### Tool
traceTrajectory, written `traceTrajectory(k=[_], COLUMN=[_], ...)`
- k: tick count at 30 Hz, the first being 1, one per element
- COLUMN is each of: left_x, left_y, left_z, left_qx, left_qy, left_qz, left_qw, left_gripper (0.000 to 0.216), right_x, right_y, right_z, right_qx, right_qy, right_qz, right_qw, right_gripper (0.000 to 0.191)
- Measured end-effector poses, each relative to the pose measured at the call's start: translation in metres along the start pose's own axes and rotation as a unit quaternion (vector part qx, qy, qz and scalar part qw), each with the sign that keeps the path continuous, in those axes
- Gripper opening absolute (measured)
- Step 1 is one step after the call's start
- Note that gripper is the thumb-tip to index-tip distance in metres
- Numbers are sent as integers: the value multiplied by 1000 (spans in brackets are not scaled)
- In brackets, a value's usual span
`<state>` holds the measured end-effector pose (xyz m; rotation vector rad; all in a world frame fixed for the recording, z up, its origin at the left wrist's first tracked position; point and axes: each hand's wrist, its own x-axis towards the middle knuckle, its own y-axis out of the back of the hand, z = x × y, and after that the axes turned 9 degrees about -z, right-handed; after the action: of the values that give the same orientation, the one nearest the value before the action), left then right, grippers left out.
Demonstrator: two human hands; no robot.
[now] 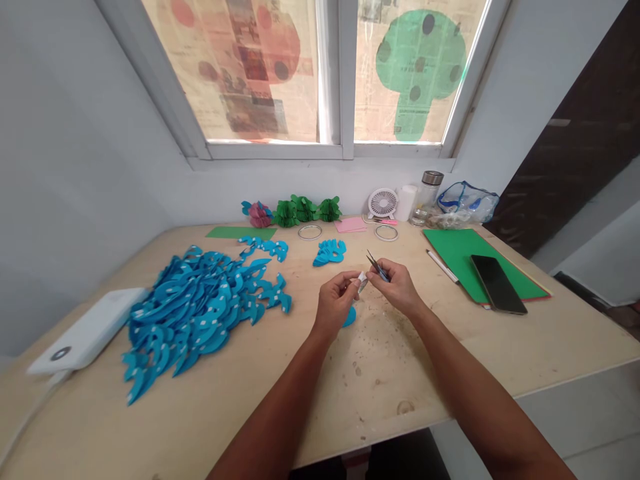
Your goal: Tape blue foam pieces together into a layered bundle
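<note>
My left hand point(336, 303) is closed in a pinch on a small white piece point(362, 277), with a blue paper shape point(349, 316) showing just below its fingers. My right hand point(395, 283) is closed around dark tweezers point(376, 265), whose tips point up and to the left, close to the white piece. Both hands hover over the middle of the wooden table point(380, 373). A big heap of blue paper cut-outs point(200, 307) with white patches lies to the left of my hands. A smaller stack of blue cut-outs point(330, 252) sits just beyond them.
A white flat device point(85, 333) lies at the far left. A green mat point(463, 257) carries a black phone point(497, 283), a white pen point(441, 265) beside it. Along the wall: green paper flowers point(305, 210), tape rings point(310, 232), small fan point(383, 202), jar point(427, 193), clear pouch point(467, 203).
</note>
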<state>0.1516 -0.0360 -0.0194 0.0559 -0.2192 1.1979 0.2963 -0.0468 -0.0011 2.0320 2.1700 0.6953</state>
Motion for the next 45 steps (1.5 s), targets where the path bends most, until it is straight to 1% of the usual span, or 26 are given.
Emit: traceTrajectory(k=[3, 5, 8, 11, 15, 20, 27, 32, 35, 37, 45], left_x=[1, 0, -1, -2, -2, -2, -1, 1, 3, 4, 2], left_y=[1, 1, 0, -2, -3, -1, -1, 1, 4, 5, 5], left_z=[-1, 0, 3, 5, 6, 7, 9, 4, 0, -1, 1], left_qx=[-11, -18, -19, -13, -3, -2, -27, -53, -67, -73, -85], left_qy=[6, 7, 4, -1, 3, 14, 25, 9, -1, -8, -21], left_qz=[12, 7, -9, -12, -5, 37, 11, 43, 68, 82, 73], left_qw=[1000, 1000, 1000, 1000, 1000, 999, 999, 998, 995, 994, 993], left_gripper=[29, 29, 26, 24, 25, 25, 23, 23, 24, 26, 26], right_x=[0, 1, 2, 2, 0, -1, 0, -1, -2, -2, -5], right_y=[1, 1, 1, 1, 0, 0, 1, -1, 0, 1, 1], right_z=[0, 1, 2, 1, -2, -2, 1, -2, -3, -3, -3], right_qx=[6, 9, 6, -17, -28, -23, -12, -23, -46, -70, -188], right_qy=[0, -2, -10, -11, 0, 11, 14, 17, 8, 3, 18], right_qz=[11, 20, 8, -5, -7, 1, 17, 12, 11, 10, -19], right_qw=[1000, 1000, 1000, 1000, 1000, 1000, 1000, 1000, 999, 997, 982], right_gripper=[20, 18, 19, 20, 20, 19, 19, 23, 30, 31, 35])
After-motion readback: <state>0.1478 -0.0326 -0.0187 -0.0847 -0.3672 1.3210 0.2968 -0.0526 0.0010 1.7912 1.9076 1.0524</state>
